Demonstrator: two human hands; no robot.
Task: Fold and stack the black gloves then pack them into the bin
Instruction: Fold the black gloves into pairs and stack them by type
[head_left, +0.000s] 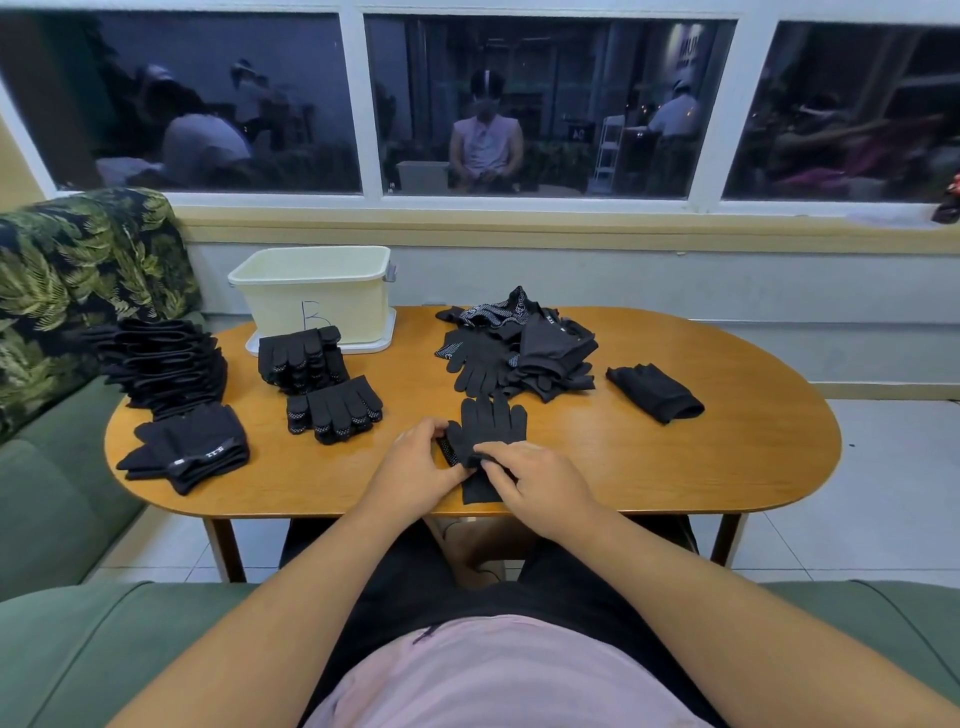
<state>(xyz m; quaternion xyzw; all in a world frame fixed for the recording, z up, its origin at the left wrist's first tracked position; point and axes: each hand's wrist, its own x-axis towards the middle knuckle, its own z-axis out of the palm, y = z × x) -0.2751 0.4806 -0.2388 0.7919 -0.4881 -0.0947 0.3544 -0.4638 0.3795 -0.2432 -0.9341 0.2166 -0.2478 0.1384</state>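
Observation:
A black glove (491, 423) lies flat near the table's front edge, fingers pointing away from me. My left hand (421, 462) pinches its thumb side, where a dotted edge is turned up. My right hand (530, 480) pinches the glove's middle and covers part of the cuff. A loose heap of black gloves (519, 348) lies behind it. Folded stacks sit at the left: dotted gloves (332, 408), another stack (301, 358), a tall pile (166, 366) and a flat pile (189, 454). A cream bin (311, 296) marked B stands at the back left.
A single folded black piece (654, 392) lies to the right on the oval wooden table (727, 457). A green sofa with a leaf-print cushion (78, 280) flanks the left side. A wall with windows runs behind the table.

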